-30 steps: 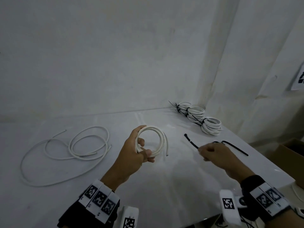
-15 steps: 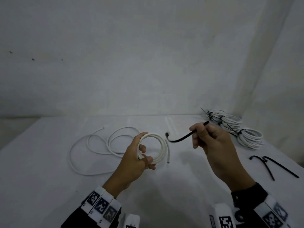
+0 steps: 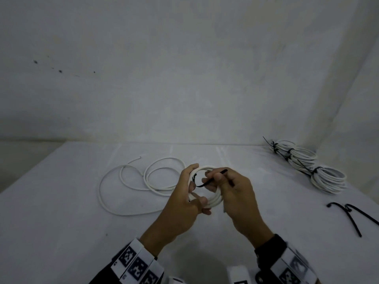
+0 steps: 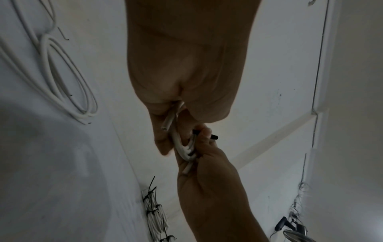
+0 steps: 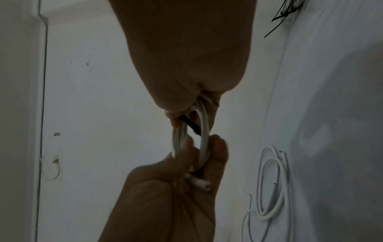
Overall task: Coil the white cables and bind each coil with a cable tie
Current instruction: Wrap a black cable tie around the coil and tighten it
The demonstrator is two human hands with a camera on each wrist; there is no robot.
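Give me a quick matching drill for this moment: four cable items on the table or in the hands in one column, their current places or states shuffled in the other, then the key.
Things:
1. held coil
2. black tie in hand
3. loose white cable
4. spare black ties

States:
A. lying uncoiled on the table, left of the hands
B. lying unused on the table at the right
C. gripped by the left hand, unbound
D. pinched by the right hand, poked through the coil's opening

Pairs: 1-C, 2-D, 3-A, 4-B
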